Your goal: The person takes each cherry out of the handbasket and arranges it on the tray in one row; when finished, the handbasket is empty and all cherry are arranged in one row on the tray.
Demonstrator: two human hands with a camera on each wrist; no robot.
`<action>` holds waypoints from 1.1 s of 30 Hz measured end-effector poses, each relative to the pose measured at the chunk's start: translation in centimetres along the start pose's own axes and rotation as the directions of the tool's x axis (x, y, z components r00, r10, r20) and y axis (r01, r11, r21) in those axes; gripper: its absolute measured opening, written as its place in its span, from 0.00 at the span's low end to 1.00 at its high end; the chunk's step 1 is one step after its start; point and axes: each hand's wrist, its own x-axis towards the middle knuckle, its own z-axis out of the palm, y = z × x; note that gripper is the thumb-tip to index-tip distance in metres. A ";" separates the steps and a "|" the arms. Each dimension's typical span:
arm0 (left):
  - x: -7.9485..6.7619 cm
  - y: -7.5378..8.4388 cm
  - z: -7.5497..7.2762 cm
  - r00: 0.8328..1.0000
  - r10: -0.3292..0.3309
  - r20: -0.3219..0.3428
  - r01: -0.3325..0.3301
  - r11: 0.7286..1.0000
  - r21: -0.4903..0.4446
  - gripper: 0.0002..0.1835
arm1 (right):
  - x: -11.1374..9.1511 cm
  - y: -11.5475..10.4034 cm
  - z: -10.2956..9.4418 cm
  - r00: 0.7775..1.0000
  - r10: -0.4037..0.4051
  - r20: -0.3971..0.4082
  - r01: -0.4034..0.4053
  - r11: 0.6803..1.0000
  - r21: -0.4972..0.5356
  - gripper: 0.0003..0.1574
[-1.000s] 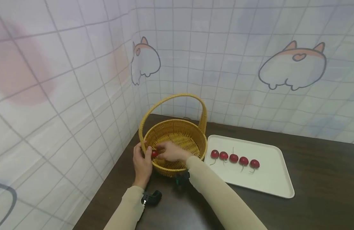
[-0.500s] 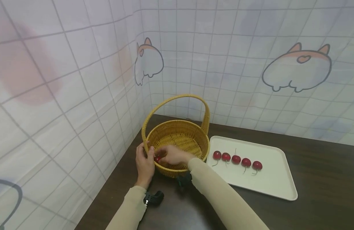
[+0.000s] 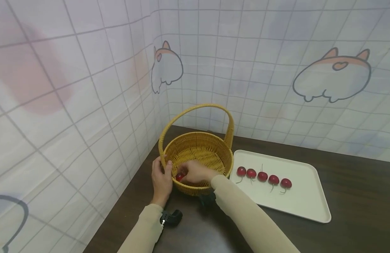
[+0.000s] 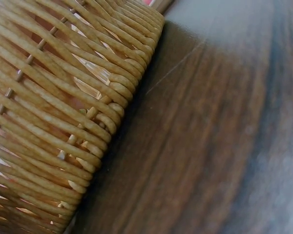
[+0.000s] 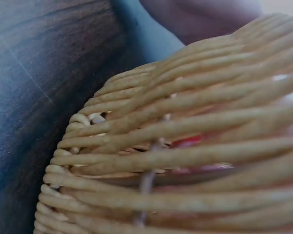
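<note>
In the head view a yellow woven basket [image 3: 198,154] with a tall arched handle stands on the dark table. My left hand [image 3: 162,179] grips its left rim by the foot of the handle, thumb toward the inside and the other fingers partly hidden behind the handle. Inside the basket, low near the front left wall, my right hand [image 3: 196,172] holds a red cherry [image 3: 180,176] with curled fingers. Woven basket wall [image 4: 73,112] fills much of the left wrist view. Through gaps in the weave [image 5: 151,161], the right wrist view shows bits of red.
A white tray [image 3: 304,207] lies right of the basket. Several red cherries [image 3: 262,176] with stems sit on it in a row. A tiled-pattern sheet [image 3: 261,70] hangs close behind and to the left of the table [image 3: 356,182]. Dark wrist devices [image 3: 171,218] hang beneath both wrists.
My right hand has drawn the cherry away from the left thumb, lower and slightly right inside the basket, its fingers now closer around it. The left hand keeps its hold. The head view shifted slightly.
</note>
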 end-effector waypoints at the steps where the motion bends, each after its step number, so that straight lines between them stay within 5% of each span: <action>1: 0.0 0.0 0.0 1.000 -0.001 0.001 0.001 1.000 0.000 0.19 | -0.2 0.0 -0.2 0.999 0.022 -0.024 -0.022 1.000 -0.005 0.14; 5: -0.1 0.0 0.1 1.000 0.002 0.005 -0.002 1.000 -0.001 0.19 | -1.3 0.1 -1.3 0.988 0.094 -0.122 -0.091 0.995 0.032 0.17; 16: 0.0 -0.3 0.0 1.000 0.008 0.004 -0.008 1.000 -0.003 0.19 | -5.2 1.4 -4.5 0.951 0.128 -0.282 -0.101 0.989 0.110 0.22; 33: 0.0 -0.6 -0.2 0.999 0.016 0.029 -0.016 1.000 -0.017 0.20 | -9.0 2.0 -4.9 0.927 0.125 -0.353 -0.051 0.976 0.212 0.24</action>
